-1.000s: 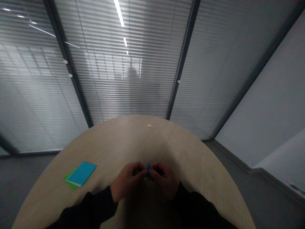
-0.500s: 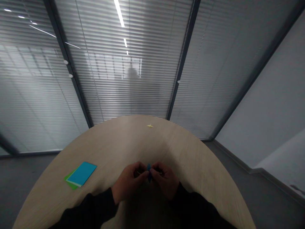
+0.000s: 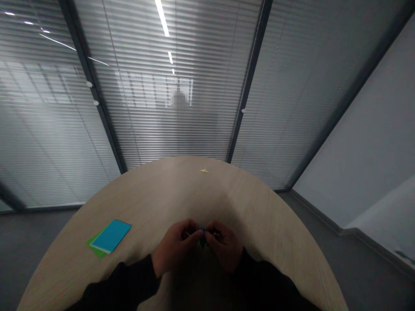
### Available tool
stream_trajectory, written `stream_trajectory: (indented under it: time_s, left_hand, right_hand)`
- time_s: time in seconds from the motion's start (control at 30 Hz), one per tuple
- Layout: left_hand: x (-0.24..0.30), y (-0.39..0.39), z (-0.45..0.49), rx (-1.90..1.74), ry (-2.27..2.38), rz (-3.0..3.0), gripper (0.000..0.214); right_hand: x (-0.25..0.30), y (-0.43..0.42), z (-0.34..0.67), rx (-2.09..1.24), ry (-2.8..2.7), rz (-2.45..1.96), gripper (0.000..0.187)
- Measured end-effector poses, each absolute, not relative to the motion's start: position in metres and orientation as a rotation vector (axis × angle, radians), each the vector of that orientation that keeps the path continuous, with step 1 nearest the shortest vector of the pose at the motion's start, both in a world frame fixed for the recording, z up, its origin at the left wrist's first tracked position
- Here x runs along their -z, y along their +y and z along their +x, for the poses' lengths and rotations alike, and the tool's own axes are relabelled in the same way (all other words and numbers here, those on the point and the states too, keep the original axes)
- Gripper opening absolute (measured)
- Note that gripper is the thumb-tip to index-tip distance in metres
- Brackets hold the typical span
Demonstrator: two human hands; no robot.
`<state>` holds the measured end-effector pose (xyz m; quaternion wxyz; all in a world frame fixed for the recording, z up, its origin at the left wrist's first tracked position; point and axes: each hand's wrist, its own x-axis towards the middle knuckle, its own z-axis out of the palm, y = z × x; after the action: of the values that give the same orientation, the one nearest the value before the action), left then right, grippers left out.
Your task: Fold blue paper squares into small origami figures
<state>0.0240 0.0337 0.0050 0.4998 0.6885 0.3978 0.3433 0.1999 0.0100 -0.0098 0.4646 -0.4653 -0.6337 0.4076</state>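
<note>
Between my fingertips is a small, dark blue piece of folded paper, seen nearly edge-on and mostly covered by the fingers. My left hand pinches it from the left with thumb and fingers. From the right, my right hand pinches it the same way, the two thumbs almost meeting. Both hands are just above the near middle of the round wooden table. Fine detail of the folds is too dark to make out.
Blue sheets lie over a green sheet on the table's left. A small pale yellow folded-paper shape sits near the far edge. Beyond the table stand glass panels with blinds, and a white wall is at right.
The blue folded paper has tipped or sunk slightly between the fingers, showing less above the thumbs. My right fingers have shifted a little; my left hand looks almost still.
</note>
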Motion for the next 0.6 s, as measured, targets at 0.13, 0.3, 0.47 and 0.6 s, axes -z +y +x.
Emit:
stream_trajectory:
  time_s: [0.13, 0.3, 0.47, 0.6]
  left_hand:
    - [-0.0021, 0.0342, 0.0228, -0.863, 0.964, 1.629, 0.032]
    - [-0.0040, 0.0339, 0.0231, -0.863, 0.962, 1.635, 0.031]
    - [-0.0089, 0.0330, 0.0255, -0.870, 0.986, 1.558, 0.031]
    - [-0.0103, 0.0320, 0.0247, -0.904, 1.002, 1.532, 0.033]
  right_hand:
    - [0.0119, 0.0108, 0.2002, -0.982, -1.579, -1.153, 0.018]
    - [0.0100, 0.0088, 0.1999, -0.964, -1.599, -1.195, 0.020]
    - [0.0093, 0.0081, 0.2001, -0.915, -1.652, -1.220, 0.023]
    - [0.0086, 0.0079, 0.2000, -0.858, -1.693, -1.256, 0.020]
